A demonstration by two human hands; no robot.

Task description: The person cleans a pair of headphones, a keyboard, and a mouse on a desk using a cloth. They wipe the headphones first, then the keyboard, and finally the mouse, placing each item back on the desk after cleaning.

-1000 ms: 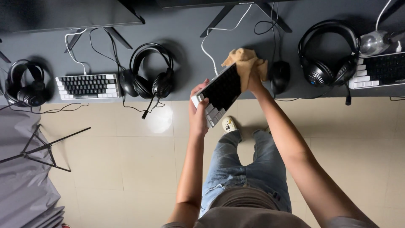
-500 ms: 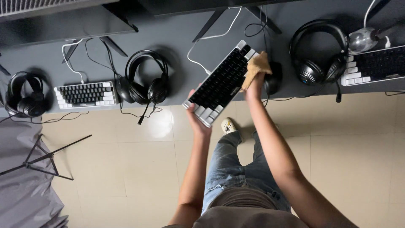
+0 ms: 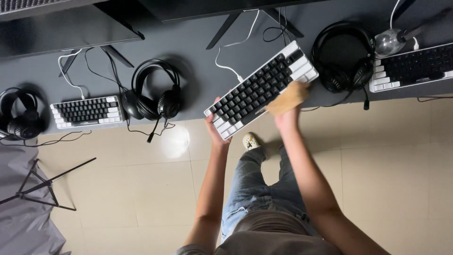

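Nearest me: my jeans and one shoe (image 3: 250,140) on the tiled floor (image 3: 391,165), right under the kbd, so I'm standing tight to the desk edge.

My left hand (image 3: 216,126) clamps the near-left corner of the black-and-white keyboard (image 3: 262,88), thumb on top, fingers wrapped under. That keeps it lifted and tilted off the grey desk (image 3: 198,80), far end pointing to abt 2 o'clock, so the keys face me. My right hand (image 3: 286,117) sits at 3 o'clock from the left, closed on a tan cloth (image 3: 289,97) bunched in the fingers and pressed on the kbd's near long edge; cloth covers the fingertips, so I can't see exactly how they're curled. The white cable (image 3: 225,66) trails off the kbd's far side twd 12, slack.

Further out, at 9 o'clock: black headset (image 3: 155,92), then a small keyboard (image 3: 87,111) lying flat, another headset (image 3: 21,118) at the far left edge. At 2 o'clock: a third headset (image 3: 344,56), and past it another kbd (image 3: 413,66) at the frame edge. Monitor stands at 12.
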